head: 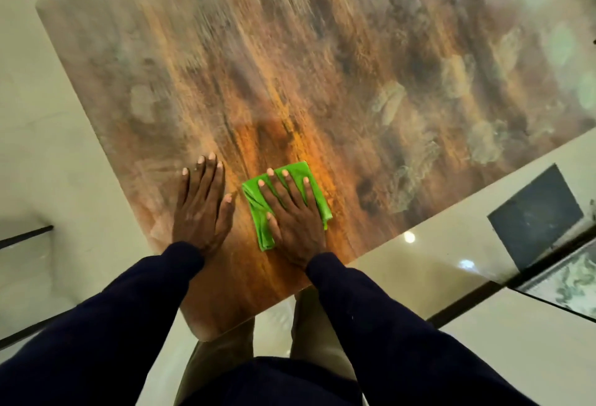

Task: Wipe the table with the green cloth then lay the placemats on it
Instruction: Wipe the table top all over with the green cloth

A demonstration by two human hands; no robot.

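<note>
A folded green cloth (314, 192) lies flat on the brown marbled table (290, 67) near its front edge. My right hand (290, 215) presses down on the cloth with fingers spread, covering most of its middle. My left hand (203, 205) rests flat on the bare tabletop just left of the cloth, fingers together, holding nothing. Both arms wear dark sleeves. No placemats show in this view.
Glossy pale floor surrounds the table. A dark square panel (535, 215) and a patterned green-white slab (567, 280) lie at the right. Thin dark bars (25, 236) cross the left side. My legs stand below the table's front corner.
</note>
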